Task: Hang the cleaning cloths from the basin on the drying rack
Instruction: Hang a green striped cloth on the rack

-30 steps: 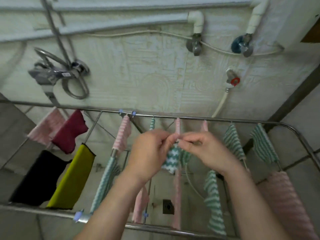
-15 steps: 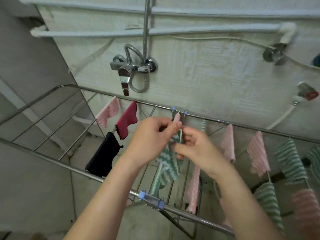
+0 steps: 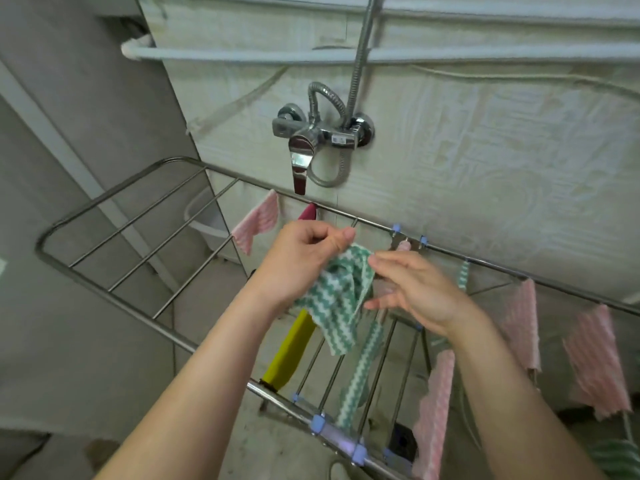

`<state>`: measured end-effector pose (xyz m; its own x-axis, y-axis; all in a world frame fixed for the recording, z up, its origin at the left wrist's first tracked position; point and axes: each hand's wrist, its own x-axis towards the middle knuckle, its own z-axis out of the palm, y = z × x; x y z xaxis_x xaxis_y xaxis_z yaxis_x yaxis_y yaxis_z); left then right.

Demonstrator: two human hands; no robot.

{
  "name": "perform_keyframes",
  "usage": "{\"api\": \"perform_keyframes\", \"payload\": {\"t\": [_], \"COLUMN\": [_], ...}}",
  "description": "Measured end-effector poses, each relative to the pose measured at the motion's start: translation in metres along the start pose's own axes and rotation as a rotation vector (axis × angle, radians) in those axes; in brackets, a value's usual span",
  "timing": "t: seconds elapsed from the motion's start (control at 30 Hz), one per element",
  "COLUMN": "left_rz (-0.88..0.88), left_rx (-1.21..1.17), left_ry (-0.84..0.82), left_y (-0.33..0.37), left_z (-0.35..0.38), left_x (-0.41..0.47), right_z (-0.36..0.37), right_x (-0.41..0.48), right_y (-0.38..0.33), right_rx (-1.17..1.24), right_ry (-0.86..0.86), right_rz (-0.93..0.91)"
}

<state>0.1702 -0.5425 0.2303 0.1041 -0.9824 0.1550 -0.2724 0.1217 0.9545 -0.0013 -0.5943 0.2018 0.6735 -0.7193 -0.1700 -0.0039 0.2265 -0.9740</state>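
While the left hand pinches the green-striped cloth, no writing reads.

Bare rungs lie open at left (cloths apparently crowd the right).

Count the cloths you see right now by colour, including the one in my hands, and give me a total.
Pink-and-white striped cloths: 5
Green-and-white zigzag cloths: 4
Dark red cloth: 1
Yellow cloth: 1
Total visible: 11
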Motion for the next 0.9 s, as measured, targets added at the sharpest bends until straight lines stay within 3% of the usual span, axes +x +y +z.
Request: {"api": "perform_keyframes", "payload": {"t": [0.1, 0.17, 0.33, 0.47, 0.57, 0.63, 0.77, 0.9], "left_rz": [-0.063, -0.107, -0.164, -0.156, -0.169, -0.205, -0.310, -0.379], "left_rx": [0.013, 0.028, 0.175, 0.259, 0.286, 0.244, 0.121, 0.139], "left_ry": [-0.031, -0.051, -0.018, 0.054, 0.060, 0.084, 0.217, 0.386], "left_y": [-0.013, -0.026, -0.064, -0.092, -0.110, -0.121, -0.139, -0.157], "left_z": [0.001, 0.002, 0.006, 0.021, 0.040, 0.050, 0.055, 0.040], "left_x": [0.018, 0.028, 0.052, 0.064, 0.068, 0.072, 0.087, 0.097], "right_z": [-0.017, -0.029, -0.072, -0.111, -0.122, -0.133, -0.146, -0.133], "right_x": [0.032, 0.050, 0.089, 0.119, 0.134, 0.147, 0.182, 0.222], "right_y": [0.001, -0.001, -0.009, -0.003, 0.003, 0.010, 0.028, 0.040], "right_rx": [-0.340, -0.431, -0.447, -0.986, -1.152, -1.107, -0.663, -0.651], "right_ry": [0.206, 0.280, 0.036, -0.003, 0.070, 0.132, 0.289, 0.337], "right_rz": [-0.190, -0.232, -0.094, -0.001, -0.055, -0.039, 0.067, 0.032]}}
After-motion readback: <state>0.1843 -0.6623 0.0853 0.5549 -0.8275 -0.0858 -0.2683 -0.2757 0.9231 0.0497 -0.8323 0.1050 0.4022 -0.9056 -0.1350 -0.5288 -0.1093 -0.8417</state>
